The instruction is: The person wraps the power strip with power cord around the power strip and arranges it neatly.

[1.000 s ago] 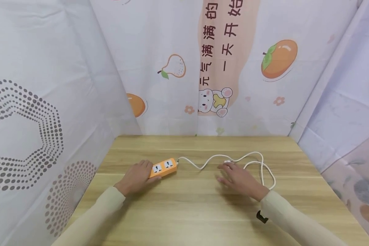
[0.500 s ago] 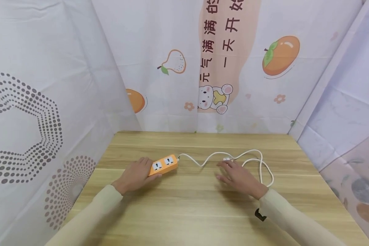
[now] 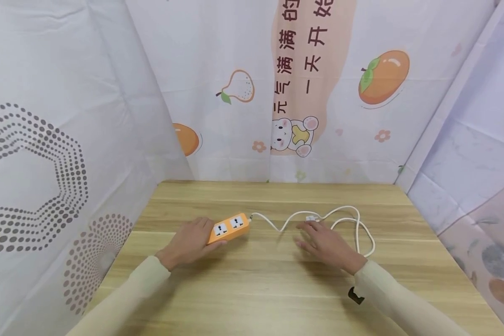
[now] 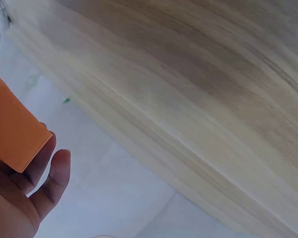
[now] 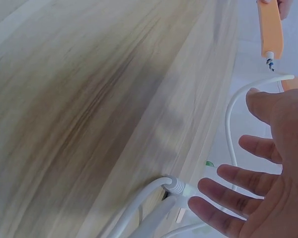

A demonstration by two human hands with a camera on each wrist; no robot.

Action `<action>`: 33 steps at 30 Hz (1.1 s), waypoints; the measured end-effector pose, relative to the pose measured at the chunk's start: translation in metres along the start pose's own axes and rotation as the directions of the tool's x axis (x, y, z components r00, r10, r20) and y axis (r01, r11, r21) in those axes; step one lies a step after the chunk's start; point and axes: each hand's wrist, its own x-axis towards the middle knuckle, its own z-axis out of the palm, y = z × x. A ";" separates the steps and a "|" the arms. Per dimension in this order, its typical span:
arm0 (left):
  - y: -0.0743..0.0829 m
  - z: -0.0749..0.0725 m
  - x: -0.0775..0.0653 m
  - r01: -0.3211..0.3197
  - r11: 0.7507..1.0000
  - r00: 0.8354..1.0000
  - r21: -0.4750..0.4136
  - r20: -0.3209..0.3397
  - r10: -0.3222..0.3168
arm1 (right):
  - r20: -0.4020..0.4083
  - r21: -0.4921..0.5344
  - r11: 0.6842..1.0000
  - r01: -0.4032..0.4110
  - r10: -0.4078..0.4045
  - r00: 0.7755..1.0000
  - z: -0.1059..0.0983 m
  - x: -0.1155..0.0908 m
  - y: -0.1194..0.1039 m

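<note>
My left hand (image 3: pixel 191 240) grips the near left end of an orange power strip (image 3: pixel 237 229), whose two white socket panels face up in the head view. Fingers and thumb lie along its sides, and the left wrist view shows the strip's plain orange end (image 4: pixel 15 129) within the hand. From the strip's far end a white cord (image 3: pixel 296 213) runs right to a white plug (image 3: pixel 312 218). Just in front of that plug is my right hand (image 3: pixel 325 245), fingers spread and loosely extended, holding nothing. In the right wrist view the plug (image 5: pixel 181 191) appears by its fingertips.
The wooden table (image 3: pixel 256 298) extends under both hands. Behind the right hand, the cord makes a loose loop (image 3: pixel 371 238). Printed white curtains (image 3: pixel 235 154) hang close around the back and both sides. A dark band (image 3: pixel 355 295) shows at the right sleeve.
My left hand has shifted slightly right with the power strip, and the strip's end of the cord has moved right too. My right hand has stayed about still by the plug.
</note>
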 end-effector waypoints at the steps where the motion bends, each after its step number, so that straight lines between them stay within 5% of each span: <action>1: 0.001 -0.001 -0.001 -0.003 1.000 1.000 0.000 -0.002 0.003 | 0.005 0.005 1.000 -0.003 0.003 1.000 0.000 0.000 -0.001; 10: 0.012 -0.005 0.000 -0.080 0.996 0.996 0.042 -0.042 0.082 | -0.025 0.023 1.000 0.017 -0.017 1.000 0.003 0.003 -0.003; 22: 0.025 -0.011 -0.008 -0.043 0.999 0.999 0.022 -0.016 0.043 | -0.074 0.013 0.994 0.111 -0.110 0.991 0.010 0.010 -0.008; 33: 0.031 -0.007 -0.002 -0.059 0.998 0.997 -0.012 -0.042 0.058 | -0.090 0.027 0.997 0.073 -0.071 0.993 0.008 0.010 -0.021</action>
